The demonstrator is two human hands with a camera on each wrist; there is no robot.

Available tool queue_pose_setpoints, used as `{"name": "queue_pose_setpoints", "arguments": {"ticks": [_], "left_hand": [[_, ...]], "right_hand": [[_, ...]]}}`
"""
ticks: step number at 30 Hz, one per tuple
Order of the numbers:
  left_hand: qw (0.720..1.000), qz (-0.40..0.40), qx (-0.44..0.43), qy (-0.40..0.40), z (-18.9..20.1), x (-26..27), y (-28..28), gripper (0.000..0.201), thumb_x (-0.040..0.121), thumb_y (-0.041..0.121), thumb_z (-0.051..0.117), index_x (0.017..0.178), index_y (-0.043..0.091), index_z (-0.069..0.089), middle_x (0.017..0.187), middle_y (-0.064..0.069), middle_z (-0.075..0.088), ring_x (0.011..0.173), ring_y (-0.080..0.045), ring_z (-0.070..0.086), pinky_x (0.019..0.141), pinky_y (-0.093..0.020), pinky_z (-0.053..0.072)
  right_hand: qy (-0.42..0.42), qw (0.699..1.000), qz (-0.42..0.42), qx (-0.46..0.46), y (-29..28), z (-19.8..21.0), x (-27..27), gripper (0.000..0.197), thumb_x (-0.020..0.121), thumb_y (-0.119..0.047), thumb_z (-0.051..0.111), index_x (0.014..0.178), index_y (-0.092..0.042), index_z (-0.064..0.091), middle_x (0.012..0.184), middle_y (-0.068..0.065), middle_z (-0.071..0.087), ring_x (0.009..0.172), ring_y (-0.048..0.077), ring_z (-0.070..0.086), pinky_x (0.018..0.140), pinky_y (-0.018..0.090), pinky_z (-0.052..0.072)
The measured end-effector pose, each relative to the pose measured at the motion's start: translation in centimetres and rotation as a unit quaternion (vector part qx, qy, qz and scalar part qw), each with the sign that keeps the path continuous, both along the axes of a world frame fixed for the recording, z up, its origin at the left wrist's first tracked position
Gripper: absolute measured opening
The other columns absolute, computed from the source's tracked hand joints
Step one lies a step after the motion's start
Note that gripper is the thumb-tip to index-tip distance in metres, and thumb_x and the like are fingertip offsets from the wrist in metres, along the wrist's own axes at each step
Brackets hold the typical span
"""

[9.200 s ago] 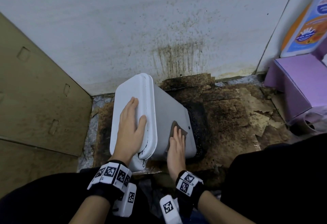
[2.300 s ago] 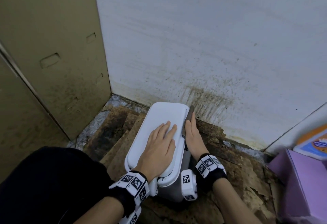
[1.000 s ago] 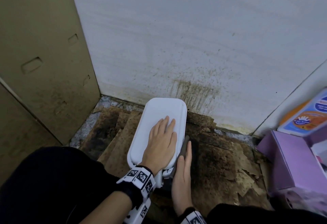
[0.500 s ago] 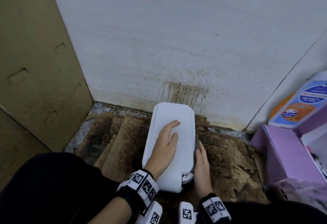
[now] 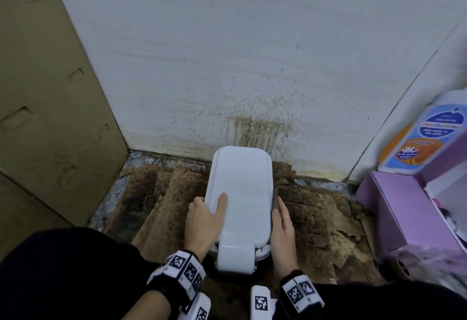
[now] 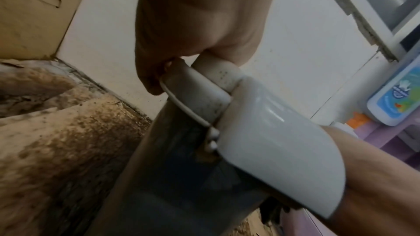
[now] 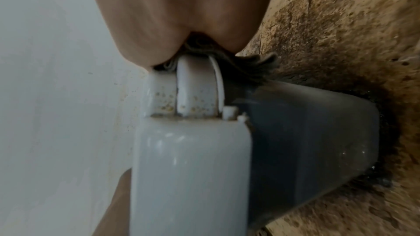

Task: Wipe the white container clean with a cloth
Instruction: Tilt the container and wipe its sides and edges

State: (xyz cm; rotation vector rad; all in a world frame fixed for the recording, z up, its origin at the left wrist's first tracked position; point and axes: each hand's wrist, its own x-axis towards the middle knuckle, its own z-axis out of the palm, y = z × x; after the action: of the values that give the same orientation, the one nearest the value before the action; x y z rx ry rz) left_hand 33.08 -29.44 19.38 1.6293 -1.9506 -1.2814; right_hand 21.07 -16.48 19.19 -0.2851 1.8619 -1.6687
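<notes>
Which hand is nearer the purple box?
Right. The right hand presses the cloth on the white container's right side, toward the purple box. The left hand grips the lid's far left edge.

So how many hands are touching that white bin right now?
2. The left hand grips the white container's left lid edge; the right hand presses a dark cloth against its right rim.

wall (image 5: 227, 54) blocks behind container (image 5: 240, 193); sides open.
</notes>
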Motion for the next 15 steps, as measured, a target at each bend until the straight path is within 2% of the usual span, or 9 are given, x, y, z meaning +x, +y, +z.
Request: {"name": "queue_pose_setpoints", "arguments": {"ticks": [1,2,4,5,7,10,13,15], "left_hand": [[1.0,0.0,0.0,0.011,0.0,0.0,-0.2,0.065,0.086,0.08,0.046,0.108,0.019,0.047,0.112,-0.001,0.054,0.1,-0.022,0.061,0.09,-0.047,0.055],[1.0,0.001,0.004,0.023,0.1,0.0,-0.2,0.065,0.084,0.082,0.049,0.103,0.02,0.047,0.109,-0.001,0.056,0.096,-0.02,0.062,0.087,-0.046,0.056],[0.999,0.001,0.014,0.041,0.3,0.2,-0.4,0.063,0.081,0.082,0.054,0.098,0.022,0.046,0.105,0.0,0.06,0.092,-0.018,0.064,0.085,-0.045,0.056],[0.999,0.0,0.017,0.046,0.4,0.2,-0.5,0.062,0.081,0.081,0.056,0.098,0.022,0.046,0.103,0.001,0.062,0.091,-0.018,0.065,0.085,-0.044,0.057],[0.998,-0.008,0.025,0.053,0.6,0.3,-0.6,0.062,0.081,0.079,0.058,0.098,0.021,0.047,0.101,0.001,0.065,0.09,-0.017,0.066,0.085,-0.044,0.057],[0.998,-0.039,0.026,0.052,0.9,0.4,-0.8,0.06,0.083,0.078,0.057,0.1,0.021,0.047,0.102,0.002,0.066,0.09,-0.016,0.067,0.083,-0.044,0.058],[0.995,-0.087,0.016,0.039,1.6,0.5,-1.3,0.058,0.085,0.077,0.056,0.104,0.023,0.048,0.102,0.004,0.067,0.087,-0.014,0.069,0.075,-0.038,0.058],[0.993,-0.112,0.01,0.032,2.1,0.6,-1.7,0.056,0.086,0.076,0.056,0.105,0.023,0.049,0.102,0.003,0.067,0.087,-0.014,0.068,0.071,-0.036,0.055]], "right_hand": [[0.009,1.0,-0.003,0.002,0.0,-0.2,0.1,0.045,0.097,-0.059,0.046,0.141,-0.054,0.045,0.145,-0.01,0.048,0.125,0.007,0.054,0.106,0.044,0.048],[0.017,1.0,-0.008,0.0,0.1,-0.1,0.3,0.045,0.1,-0.053,0.046,0.145,-0.049,0.045,0.145,-0.012,0.045,0.123,0.001,0.052,0.107,0.04,0.046],[0.037,0.999,-0.018,-0.009,0.2,0.1,0.5,0.044,0.105,-0.041,0.044,0.149,-0.037,0.044,0.141,-0.013,0.044,0.117,-0.007,0.048,0.105,0.033,0.043],[0.042,0.999,-0.023,-0.012,0.3,0.2,0.5,0.044,0.106,-0.038,0.045,0.149,-0.035,0.045,0.138,-0.013,0.045,0.116,-0.008,0.048,0.106,0.033,0.044],[0.048,0.998,-0.038,-0.014,0.3,0.1,0.7,0.043,0.106,-0.036,0.046,0.149,-0.033,0.046,0.134,-0.015,0.047,0.119,-0.003,0.05,0.109,0.039,0.045],[0.046,0.996,-0.075,-0.012,0.5,-0.4,1.4,0.043,0.105,-0.036,0.047,0.148,-0.034,0.047,0.137,-0.014,0.046,0.127,0.008,0.05,0.111,0.043,0.044],[0.038,0.991,-0.127,-0.012,0.7,-0.9,3.2,0.042,0.105,-0.037,0.047,0.147,-0.038,0.046,0.138,-0.011,0.047,0.125,0.01,0.051,0.106,0.041,0.046],[0.031,0.988,-0.149,-0.007,0.7,-1.0,4.3,0.043,0.105,-0.038,0.046,0.148,-0.039,0.043,0.138,-0.011,0.044,0.122,0.009,0.049,0.1,0.036,0.045]]}}
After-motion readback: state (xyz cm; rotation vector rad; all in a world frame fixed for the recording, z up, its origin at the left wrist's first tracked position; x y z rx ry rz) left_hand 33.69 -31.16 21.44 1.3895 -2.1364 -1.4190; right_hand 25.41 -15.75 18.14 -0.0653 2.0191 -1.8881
